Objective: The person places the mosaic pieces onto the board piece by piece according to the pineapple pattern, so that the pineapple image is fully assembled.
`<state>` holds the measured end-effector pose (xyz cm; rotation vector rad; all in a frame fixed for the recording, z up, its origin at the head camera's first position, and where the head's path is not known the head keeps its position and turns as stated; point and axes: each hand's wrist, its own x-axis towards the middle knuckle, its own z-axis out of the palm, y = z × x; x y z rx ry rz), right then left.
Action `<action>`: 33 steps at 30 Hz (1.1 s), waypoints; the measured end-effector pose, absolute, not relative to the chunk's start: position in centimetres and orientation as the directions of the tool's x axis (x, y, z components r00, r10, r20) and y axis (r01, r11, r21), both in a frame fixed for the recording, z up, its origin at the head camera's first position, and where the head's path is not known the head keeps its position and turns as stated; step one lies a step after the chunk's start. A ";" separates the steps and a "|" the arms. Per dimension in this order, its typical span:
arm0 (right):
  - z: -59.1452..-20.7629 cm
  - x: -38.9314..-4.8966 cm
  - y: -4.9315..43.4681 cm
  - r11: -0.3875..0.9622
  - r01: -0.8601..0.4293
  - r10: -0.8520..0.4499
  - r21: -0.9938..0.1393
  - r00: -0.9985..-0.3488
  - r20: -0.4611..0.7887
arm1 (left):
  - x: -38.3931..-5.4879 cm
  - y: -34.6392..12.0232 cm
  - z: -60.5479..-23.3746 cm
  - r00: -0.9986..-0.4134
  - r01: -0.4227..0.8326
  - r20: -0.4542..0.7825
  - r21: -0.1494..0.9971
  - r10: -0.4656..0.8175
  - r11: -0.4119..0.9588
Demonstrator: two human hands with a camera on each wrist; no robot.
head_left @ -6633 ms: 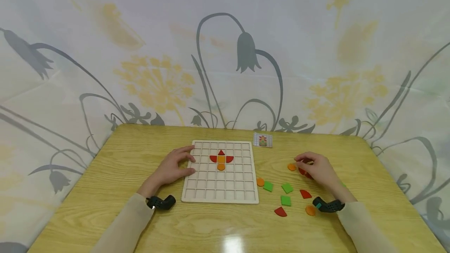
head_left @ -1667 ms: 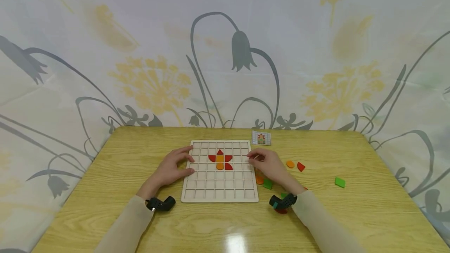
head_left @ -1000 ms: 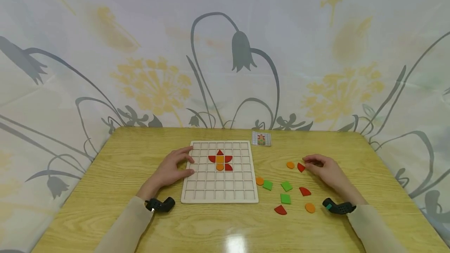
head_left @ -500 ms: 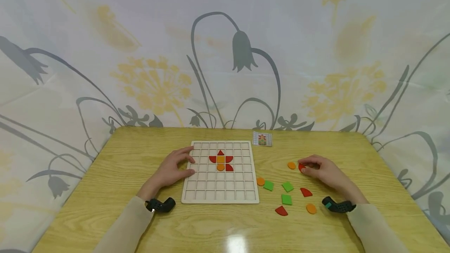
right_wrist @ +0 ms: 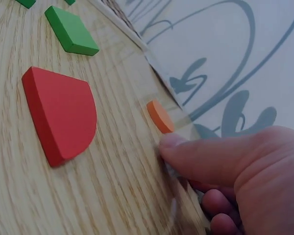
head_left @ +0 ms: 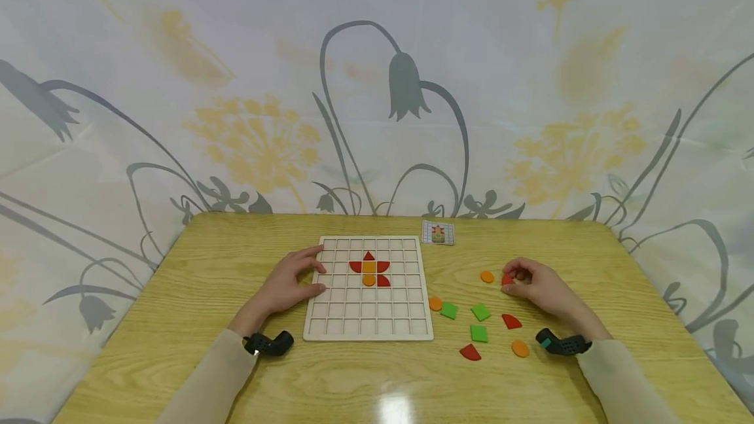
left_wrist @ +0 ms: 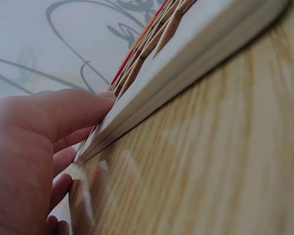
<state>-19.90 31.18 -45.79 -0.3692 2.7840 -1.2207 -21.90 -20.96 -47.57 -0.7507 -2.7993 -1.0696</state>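
My left hand [head_left: 288, 278] rests on the left edge of a white grid board [head_left: 344, 329], fingers relaxed; the left wrist view shows its thumb [left_wrist: 90, 105] on the rim. On the board, a red triangle [head_left: 368, 256], an orange square [head_left: 368, 267], an orange circle [head_left: 368, 280] and several red quarter-circle tiles [head_left: 383, 281] form a figure. To the right of the board, my right hand [head_left: 538, 285] pinches another red quarter-circle tile [head_left: 507, 279] between thumb and fingers, low over the table. The thumb hides that tile in the right wrist view.
Loose on the wooden table [head_left: 353, 378] lie green squares [head_left: 480, 312], orange circles [head_left: 487, 277] and red quarter-circles [head_left: 511, 321], between board and right arm. A small pattern card [head_left: 438, 233] lies behind the board's right corner. A flower-print cloth [head_left: 377, 116] hangs behind.
A red quarter-circle now lies right of the orange circle on the board. My right hand went from the board back to the right and took another red quarter-circle. The left hand stayed put.
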 end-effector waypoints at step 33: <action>-45.3 -21.5 17.3 0.364 -0.216 -0.377 -0.906 -0.924 0.069 | -21.9 -21.0 -47.6 -0.873 0.472 0.229 0.613 0.430 0.633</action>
